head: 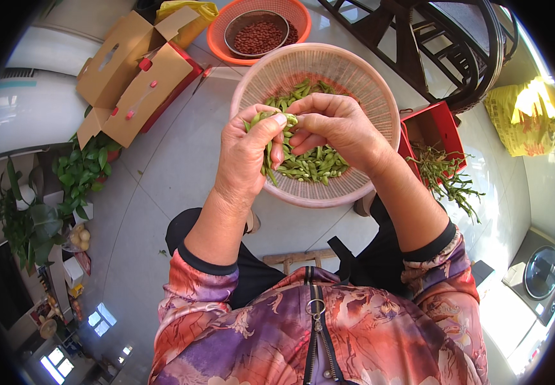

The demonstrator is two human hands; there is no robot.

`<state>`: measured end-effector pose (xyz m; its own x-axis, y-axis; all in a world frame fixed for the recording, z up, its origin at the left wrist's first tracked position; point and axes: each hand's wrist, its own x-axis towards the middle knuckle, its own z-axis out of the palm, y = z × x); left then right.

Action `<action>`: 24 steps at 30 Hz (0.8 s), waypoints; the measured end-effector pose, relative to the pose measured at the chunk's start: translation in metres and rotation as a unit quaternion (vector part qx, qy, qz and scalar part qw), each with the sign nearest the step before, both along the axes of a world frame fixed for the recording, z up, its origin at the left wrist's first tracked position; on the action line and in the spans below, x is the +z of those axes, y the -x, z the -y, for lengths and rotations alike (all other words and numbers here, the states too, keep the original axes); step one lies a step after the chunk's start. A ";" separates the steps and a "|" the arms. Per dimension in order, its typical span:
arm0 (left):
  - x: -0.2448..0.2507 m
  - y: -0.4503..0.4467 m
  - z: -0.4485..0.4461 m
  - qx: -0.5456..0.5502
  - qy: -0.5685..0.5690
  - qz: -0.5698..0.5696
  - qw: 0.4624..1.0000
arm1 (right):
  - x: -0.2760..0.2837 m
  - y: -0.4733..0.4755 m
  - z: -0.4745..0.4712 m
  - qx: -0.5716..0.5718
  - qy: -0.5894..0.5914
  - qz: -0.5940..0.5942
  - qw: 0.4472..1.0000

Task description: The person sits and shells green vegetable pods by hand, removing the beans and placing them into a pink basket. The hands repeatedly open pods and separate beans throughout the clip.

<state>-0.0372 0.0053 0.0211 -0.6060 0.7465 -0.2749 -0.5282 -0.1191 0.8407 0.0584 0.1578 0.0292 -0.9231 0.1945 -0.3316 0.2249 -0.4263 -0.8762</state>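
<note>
Above a large pale pink plastic basket (316, 197), my left hand (248, 149) grips several green bean pods (264, 115), their ends sticking out below the fingers. My right hand (337, 127) meets it at the fingertips, its thumb and index finger pinching the end of a pod (289, 119) beside the left thumb. More green pods (313, 166) and a few shelled beans lie in the bottom of the basket. The palms are turned away, so part of what the left hand holds is hidden.
An orange colander (215, 31) behind the basket holds a sieve of dark red beans (261, 38). An open cardboard box (133, 96) stands left. At right, plant stalks (443, 175) hang from a red box (443, 120), near a dark wooden chair (402, 43) and yellow bag (522, 120).
</note>
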 end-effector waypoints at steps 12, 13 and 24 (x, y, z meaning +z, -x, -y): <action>-0.002 -0.002 -0.007 0.058 0.034 -0.017 0.998 | -0.013 -0.002 -0.007 0.034 -0.168 0.000 0.985; -0.003 -0.001 -0.006 0.059 0.041 -0.026 0.997 | -0.011 -0.002 -0.009 0.046 -0.219 -0.003 0.975; -0.007 -0.008 -0.010 0.028 0.058 -0.019 0.998 | -0.006 -0.002 -0.005 -0.034 -0.439 -0.181 0.879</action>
